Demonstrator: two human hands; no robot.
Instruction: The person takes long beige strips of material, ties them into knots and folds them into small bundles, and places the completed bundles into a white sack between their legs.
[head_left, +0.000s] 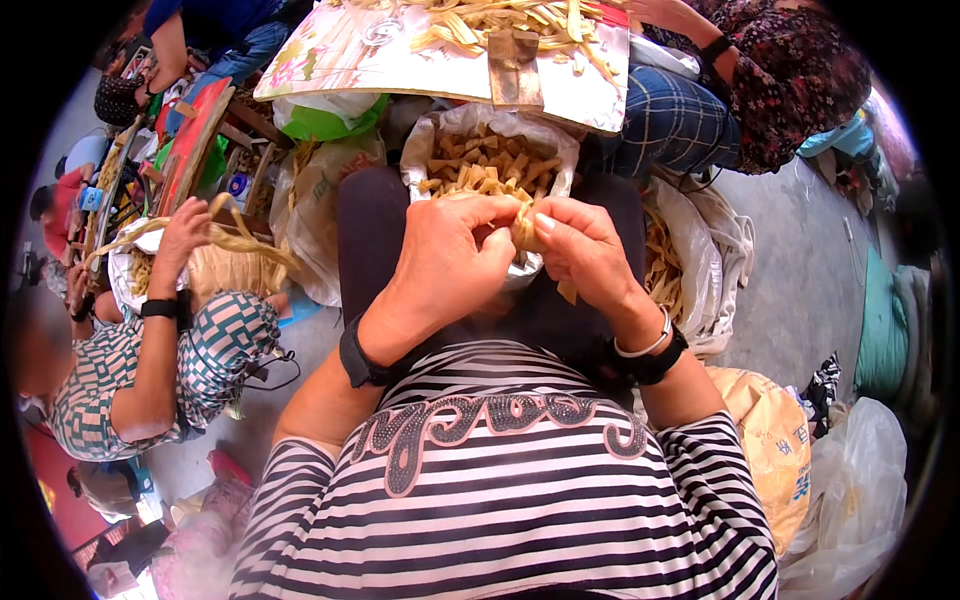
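Observation:
Above my lap, a pale yellow folded strip (525,236) is pinched between my two hands. My left hand (448,250) grips it with thumb and curled index finger; my right hand (588,248) presses it between thumb and fingers. A short end hangs below the right fingers. Just beyond my hands, a white bag (415,155) stands with its mouth spread, full of short yellow-brown pieces (490,160). Whether the strip is knotted or only folded is hidden by my fingers.
A patterned tabletop (340,60) ahead carries a heap of yellow strips (500,22) and a wooden block (514,65). White sacks (705,260) with strips stand at my right. At left, a co-worker's hand (187,232) holds long strips. Another person sits far right of the table.

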